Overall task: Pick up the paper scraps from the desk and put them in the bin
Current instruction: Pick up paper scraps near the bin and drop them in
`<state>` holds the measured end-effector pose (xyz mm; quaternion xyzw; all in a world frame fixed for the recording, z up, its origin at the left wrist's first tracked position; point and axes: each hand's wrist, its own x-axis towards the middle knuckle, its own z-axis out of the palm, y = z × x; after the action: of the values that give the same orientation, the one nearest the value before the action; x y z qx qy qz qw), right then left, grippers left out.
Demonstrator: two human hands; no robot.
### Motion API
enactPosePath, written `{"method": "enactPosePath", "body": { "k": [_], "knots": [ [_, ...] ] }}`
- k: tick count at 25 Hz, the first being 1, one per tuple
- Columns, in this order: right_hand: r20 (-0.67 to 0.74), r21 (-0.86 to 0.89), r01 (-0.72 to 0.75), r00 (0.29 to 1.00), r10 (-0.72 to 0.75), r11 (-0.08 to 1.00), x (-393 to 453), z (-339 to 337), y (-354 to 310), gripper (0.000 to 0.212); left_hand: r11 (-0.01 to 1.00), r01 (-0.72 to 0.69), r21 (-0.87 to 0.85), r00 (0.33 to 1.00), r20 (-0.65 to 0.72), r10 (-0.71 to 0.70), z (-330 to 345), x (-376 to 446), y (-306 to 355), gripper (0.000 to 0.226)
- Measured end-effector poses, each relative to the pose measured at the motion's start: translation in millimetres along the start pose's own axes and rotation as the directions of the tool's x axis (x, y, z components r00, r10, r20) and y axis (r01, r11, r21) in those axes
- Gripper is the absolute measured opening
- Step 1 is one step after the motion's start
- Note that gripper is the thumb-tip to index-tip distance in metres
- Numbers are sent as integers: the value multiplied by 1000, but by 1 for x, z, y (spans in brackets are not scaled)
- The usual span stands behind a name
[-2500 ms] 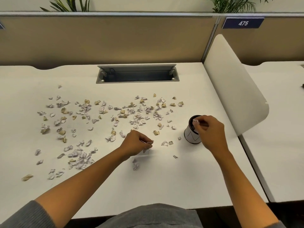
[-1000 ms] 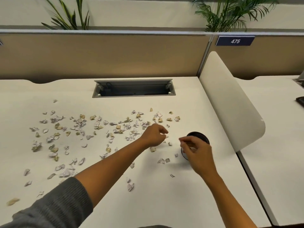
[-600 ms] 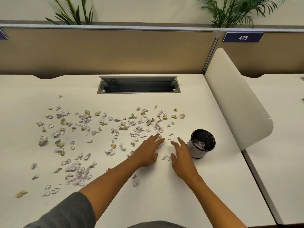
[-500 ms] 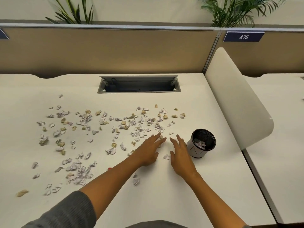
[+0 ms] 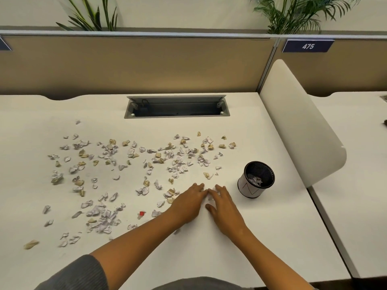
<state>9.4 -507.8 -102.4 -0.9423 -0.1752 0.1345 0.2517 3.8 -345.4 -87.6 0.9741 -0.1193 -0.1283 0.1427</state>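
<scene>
1. My left hand (image 5: pixel 188 203) and right hand (image 5: pixel 223 206) lie flat on the bench (image 5: pixel 240 258), fingers (image 5: pixel 198 187) straight and the two sets of tips meeting over a few paper scraps (image 5: pixel 211 195) between them; neither hand clamps anything.
2. The step in hand, as I judge it: raking loose bits together for one pickup.
3. The bin (image 5: pixel 256 179) stands just beside my right hand, toward the bench's right edge, with some scraps already inside.
4. Most of the litter (image 5: pixel 129 164) spreads across the bench's middle and left, so the job looks far from done.
5. Next I must curl my fingers under the small pile, lift it without spilling, and release over the bin's mouth.
</scene>
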Motion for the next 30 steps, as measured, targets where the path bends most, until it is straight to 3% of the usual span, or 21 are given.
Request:
{"method": "enactPosePath", "body": {
  "k": [3,6,11,13,15,18,20,21,23,25,27,30],
  "knots": [
    [-51,-58,34,998,-37,998,-6,4,-1,41,996,1,92,1000,-15,1,5,-12,0,49],
    [-130,-120,87,986,-102,989,-11,2,-3,24,983,-12,182,999,-41,20,3,-21,1,28],
    [-128,-165,93,985,-115,982,-11,-1,-5,17,970,29,241,1000,-18,-26,-3,-25,3,20],
    [-112,-136,76,989,-91,988,-9,-2,-7,13,980,72,184,997,-38,-67,-3,-25,2,21],
    [-90,-60,49,994,-54,997,-6,-4,-7,9,990,138,20,989,-61,-137,-6,-23,-2,18],
    [-79,260,-104,989,128,960,-4,-11,-3,5,936,234,-263,961,-84,-263,-19,-22,-6,21],
    [-1,584,-232,958,286,778,-2,-16,0,6,889,255,-381,946,-94,-312,-30,-23,-5,18],
    [84,731,-288,938,337,619,-1,-18,0,5,868,250,-428,941,-104,-322,-36,-24,-2,16],
    [315,908,-384,889,333,166,1,-22,-4,4,838,213,-503,936,-140,-322,-47,-24,7,13],
    [484,874,-445,834,264,-195,3,-26,-10,3,813,157,-561,940,-168,-298,-55,-24,19,10],
    [562,803,-466,801,209,-372,3,-28,-17,6,790,100,-605,952,-171,-252,-60,-24,33,10],
    [580,754,-450,797,166,-478,5,-29,-27,13,774,91,-626,959,-155,-237,-63,-24,44,12]
  ]
}}
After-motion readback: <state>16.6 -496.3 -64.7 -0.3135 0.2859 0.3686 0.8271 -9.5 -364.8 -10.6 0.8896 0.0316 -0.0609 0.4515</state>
